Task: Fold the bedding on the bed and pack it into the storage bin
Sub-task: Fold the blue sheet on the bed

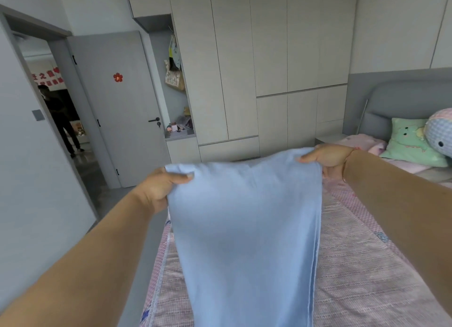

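Light blue sheet (244,228) held up above the bed (354,265), plain, smooth, doubled over with layered edges down its right side, hanging narrower toward 6 o'clock. Left hand (156,189) grip clamped on top corner at 9 o'clock, thumb over the cloth. Right hand (327,155) grip clamped on other top corner at 1 o'clock. Bed cover pink, woven. Green pillow (411,143) and plush toy (440,131) at 3 o'clock by headboard. No bin in view.
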The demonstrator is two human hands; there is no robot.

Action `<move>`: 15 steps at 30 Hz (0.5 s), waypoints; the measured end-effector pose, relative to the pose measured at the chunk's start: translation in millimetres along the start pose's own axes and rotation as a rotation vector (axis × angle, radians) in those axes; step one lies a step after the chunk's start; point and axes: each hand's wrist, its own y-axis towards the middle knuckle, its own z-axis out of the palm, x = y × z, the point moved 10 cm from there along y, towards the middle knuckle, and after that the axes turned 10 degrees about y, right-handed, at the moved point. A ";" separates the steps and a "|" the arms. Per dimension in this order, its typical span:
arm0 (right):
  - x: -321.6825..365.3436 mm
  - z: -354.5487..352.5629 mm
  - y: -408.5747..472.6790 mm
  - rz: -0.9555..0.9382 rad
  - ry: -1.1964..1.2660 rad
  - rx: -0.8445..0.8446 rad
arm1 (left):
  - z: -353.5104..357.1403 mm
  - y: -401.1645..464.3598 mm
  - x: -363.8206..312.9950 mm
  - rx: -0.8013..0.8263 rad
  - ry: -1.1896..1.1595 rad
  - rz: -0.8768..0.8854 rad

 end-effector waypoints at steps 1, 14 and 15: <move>12.7 2.0 -1.9 -0.065 0.108 -0.008 | -6.5 0.6 -11.2 -0.031 -0.088 0.033; 21.5 6.6 -10.9 -0.082 0.042 0.113 | -5.8 -21.1 -35.7 0.163 -0.130 0.089; 11.5 7.5 -11.5 -0.030 -0.066 0.113 | -2.1 -23.3 -22.1 0.176 -0.029 0.028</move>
